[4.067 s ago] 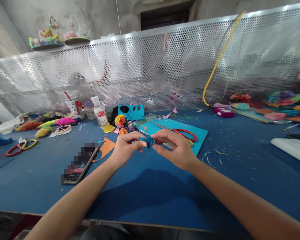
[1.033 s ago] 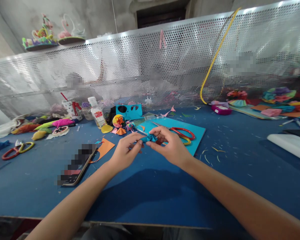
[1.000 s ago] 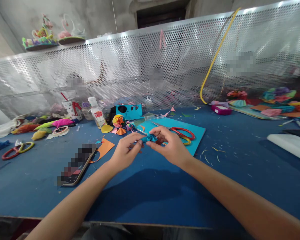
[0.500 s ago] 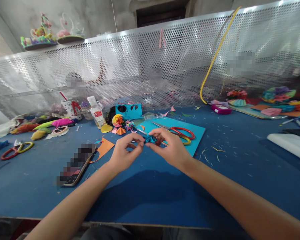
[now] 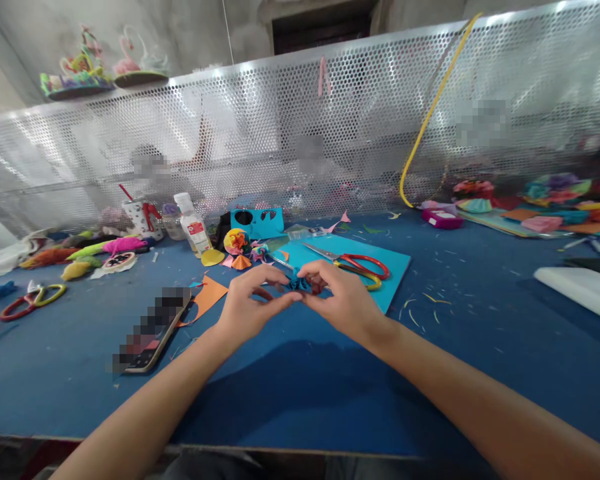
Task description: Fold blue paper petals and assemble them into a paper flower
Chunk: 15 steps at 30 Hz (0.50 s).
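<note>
Both my hands meet over the middle of the blue table [image 5: 300, 373]. Between their fingertips sits a small curled teal paper piece [image 5: 297, 283]. My left hand [image 5: 247, 305] pinches it from the left with thumb and fingers closed on it. My right hand [image 5: 341, 298] pinches it from the right, fingers bent around it. Most of the paper piece is hidden by the fingers. Just behind my hands lies a teal sheet [image 5: 353, 261] with red-handled scissors [image 5: 363, 265] on it.
A phone [image 5: 153, 330] lies to the left, beside an orange paper scrap [image 5: 209, 295]. A glue bottle [image 5: 193, 224], a cup [image 5: 141, 217], paper flowers [image 5: 239, 241] and more scissors [image 5: 30, 301] stand further left. A perforated metal screen [image 5: 330, 120] runs behind. A white pad [image 5: 583, 285] lies right.
My hands have closed more tightly round the teal paper piece, with the fingertips of both drawn together over it. The view has barely shifted.
</note>
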Each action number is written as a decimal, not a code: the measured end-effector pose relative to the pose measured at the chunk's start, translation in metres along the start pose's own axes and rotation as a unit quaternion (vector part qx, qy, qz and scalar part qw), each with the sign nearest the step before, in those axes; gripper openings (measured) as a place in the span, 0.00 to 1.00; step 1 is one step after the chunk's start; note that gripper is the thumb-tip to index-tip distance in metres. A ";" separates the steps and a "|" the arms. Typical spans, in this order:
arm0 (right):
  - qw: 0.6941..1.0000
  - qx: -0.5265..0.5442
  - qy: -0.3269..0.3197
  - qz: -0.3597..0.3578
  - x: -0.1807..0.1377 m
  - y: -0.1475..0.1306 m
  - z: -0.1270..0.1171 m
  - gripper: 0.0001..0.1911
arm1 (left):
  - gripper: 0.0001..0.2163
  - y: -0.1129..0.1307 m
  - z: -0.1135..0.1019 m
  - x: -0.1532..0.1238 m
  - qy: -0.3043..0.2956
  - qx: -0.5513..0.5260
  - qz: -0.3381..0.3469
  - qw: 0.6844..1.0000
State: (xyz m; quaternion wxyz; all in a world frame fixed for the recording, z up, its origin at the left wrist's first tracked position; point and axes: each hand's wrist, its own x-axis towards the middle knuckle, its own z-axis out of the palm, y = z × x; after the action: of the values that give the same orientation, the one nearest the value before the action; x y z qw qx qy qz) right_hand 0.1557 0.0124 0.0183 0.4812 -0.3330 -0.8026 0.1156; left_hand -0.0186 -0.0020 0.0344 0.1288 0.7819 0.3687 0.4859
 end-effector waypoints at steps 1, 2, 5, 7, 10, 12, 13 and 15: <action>1.000 -0.004 -0.003 0.003 0.000 0.000 0.000 0.10 | 0.07 0.000 0.000 0.000 -0.001 0.002 0.002 1.000; 1.000 -0.006 -0.004 0.007 0.000 0.001 0.000 0.10 | 0.07 0.000 0.000 0.000 -0.002 0.004 0.003 1.000; 1.000 0.008 -0.001 0.026 0.002 0.002 0.001 0.10 | 0.05 -0.002 0.000 -0.001 -0.010 0.008 0.002 1.000; 0.998 0.036 -0.001 0.047 0.003 0.001 0.002 0.11 | 0.05 -0.003 0.000 -0.001 -0.014 0.008 -0.002 1.000; 0.994 0.078 -0.003 0.076 0.005 0.000 0.002 0.11 | 0.06 -0.006 0.001 -0.001 -0.009 0.009 -0.007 1.000; 0.991 0.096 -0.004 0.089 0.005 -0.002 0.003 0.11 | 0.06 -0.007 0.001 -0.001 -0.002 0.000 -0.013 1.000; 0.990 0.105 -0.005 0.093 0.004 -0.002 0.003 0.11 | 0.06 -0.007 0.001 -0.001 0.002 -0.011 -0.017 1.000; 0.987 0.126 -0.013 0.099 0.004 -0.004 0.004 0.10 | 0.06 -0.007 0.001 0.000 0.013 -0.041 -0.034 0.999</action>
State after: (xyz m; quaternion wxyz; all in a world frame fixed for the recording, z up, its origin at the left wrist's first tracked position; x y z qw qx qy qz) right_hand 0.1499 0.0124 0.0209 0.4954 -0.3459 -0.7508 0.2669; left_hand -0.0207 0.0032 0.0300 0.1720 0.7566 0.3764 0.5063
